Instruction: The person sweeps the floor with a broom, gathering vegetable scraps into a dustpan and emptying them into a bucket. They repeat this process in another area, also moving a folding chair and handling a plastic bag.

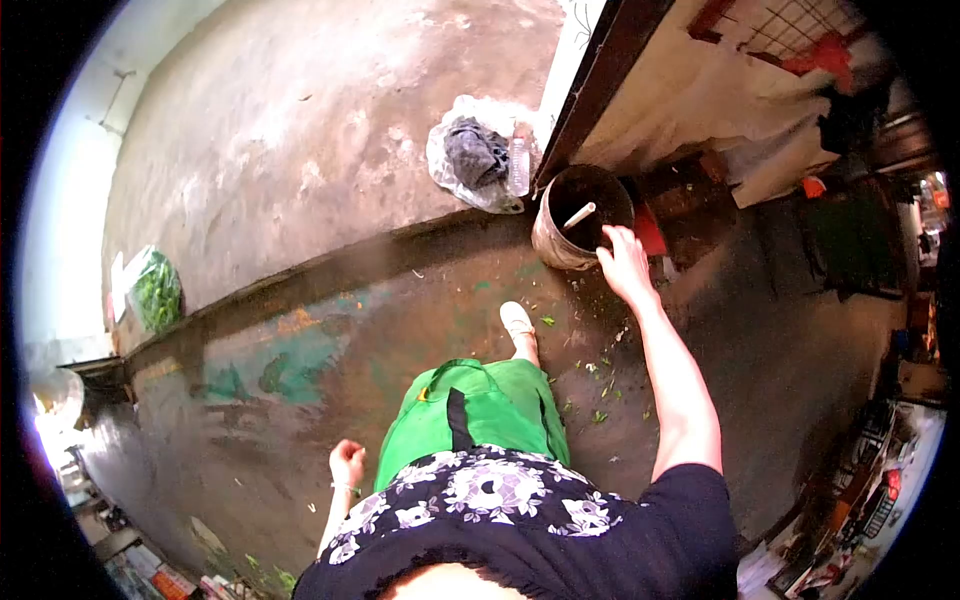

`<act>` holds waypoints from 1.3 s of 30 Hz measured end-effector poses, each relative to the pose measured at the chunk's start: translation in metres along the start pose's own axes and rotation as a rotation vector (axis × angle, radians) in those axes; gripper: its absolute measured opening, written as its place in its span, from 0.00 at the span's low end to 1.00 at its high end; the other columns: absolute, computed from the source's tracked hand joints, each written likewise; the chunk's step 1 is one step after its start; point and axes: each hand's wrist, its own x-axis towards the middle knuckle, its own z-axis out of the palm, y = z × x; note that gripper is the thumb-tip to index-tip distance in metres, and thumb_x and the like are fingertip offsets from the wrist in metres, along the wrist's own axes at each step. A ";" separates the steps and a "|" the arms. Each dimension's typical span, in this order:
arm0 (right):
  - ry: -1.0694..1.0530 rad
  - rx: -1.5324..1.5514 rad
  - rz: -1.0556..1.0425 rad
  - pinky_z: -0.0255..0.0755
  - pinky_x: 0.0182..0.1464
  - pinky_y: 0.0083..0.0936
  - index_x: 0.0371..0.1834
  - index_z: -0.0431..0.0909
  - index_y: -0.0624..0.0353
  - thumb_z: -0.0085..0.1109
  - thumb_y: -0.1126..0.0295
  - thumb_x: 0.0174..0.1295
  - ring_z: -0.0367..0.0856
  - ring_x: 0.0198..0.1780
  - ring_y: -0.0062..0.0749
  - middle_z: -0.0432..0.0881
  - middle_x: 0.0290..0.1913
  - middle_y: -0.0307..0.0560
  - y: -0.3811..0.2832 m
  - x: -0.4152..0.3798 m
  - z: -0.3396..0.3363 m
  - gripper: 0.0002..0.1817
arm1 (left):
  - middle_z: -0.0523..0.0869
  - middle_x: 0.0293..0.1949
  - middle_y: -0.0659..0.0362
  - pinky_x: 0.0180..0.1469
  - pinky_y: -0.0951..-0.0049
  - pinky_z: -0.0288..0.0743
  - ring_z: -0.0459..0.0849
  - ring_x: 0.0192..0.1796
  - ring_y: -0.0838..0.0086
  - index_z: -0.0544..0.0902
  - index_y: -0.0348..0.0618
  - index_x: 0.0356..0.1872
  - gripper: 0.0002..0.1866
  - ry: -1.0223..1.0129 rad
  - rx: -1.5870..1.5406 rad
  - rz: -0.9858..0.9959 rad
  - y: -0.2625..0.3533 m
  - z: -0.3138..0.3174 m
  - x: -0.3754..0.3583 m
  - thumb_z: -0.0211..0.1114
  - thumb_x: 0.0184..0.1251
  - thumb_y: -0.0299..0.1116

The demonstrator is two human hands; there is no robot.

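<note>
My right hand reaches out at the right edge of a round bucket, its fingers over or against the rim. Whether those fingers hold anything is too small to tell. A pale stick-like object leans inside the dark bucket. My left hand hangs low beside the green garment, its fingers curled in and nothing visible in them. One white shoe shows on the floor below the bucket.
On the raised concrete ledge lie a dark cloth in a clear plastic bag, a clear bottle and a bag of greens. Leaf scraps dot the floor. A cluttered shelf stands at the right.
</note>
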 end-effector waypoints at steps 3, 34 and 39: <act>-0.203 -0.012 0.068 0.63 0.58 0.41 0.56 0.68 0.58 0.52 0.62 0.57 0.67 0.58 0.50 0.67 0.58 0.56 0.008 0.058 0.056 0.23 | 0.77 0.18 0.61 0.22 0.74 0.71 0.75 0.19 0.77 0.77 0.39 0.24 0.03 0.069 -0.062 -0.481 0.055 -0.035 -0.070 0.61 0.52 0.19; 0.008 0.574 0.454 0.74 0.21 0.21 0.42 0.76 0.67 0.47 0.65 0.62 0.79 0.22 0.26 0.80 0.28 0.50 0.093 0.036 -0.076 0.15 | 0.79 0.19 0.59 0.14 0.79 0.67 0.75 0.14 0.77 0.75 0.38 0.37 0.05 0.228 -0.653 -0.687 0.046 0.079 -0.189 0.58 0.61 0.26; 0.164 0.493 0.161 0.72 0.22 0.20 0.44 0.74 0.64 0.46 0.60 0.63 0.77 0.22 0.26 0.79 0.28 0.45 0.045 0.016 -0.135 0.18 | 0.78 0.19 0.56 0.12 0.78 0.66 0.74 0.13 0.76 0.73 0.38 0.37 0.04 0.294 -0.635 -0.728 0.013 0.061 -0.246 0.55 0.62 0.22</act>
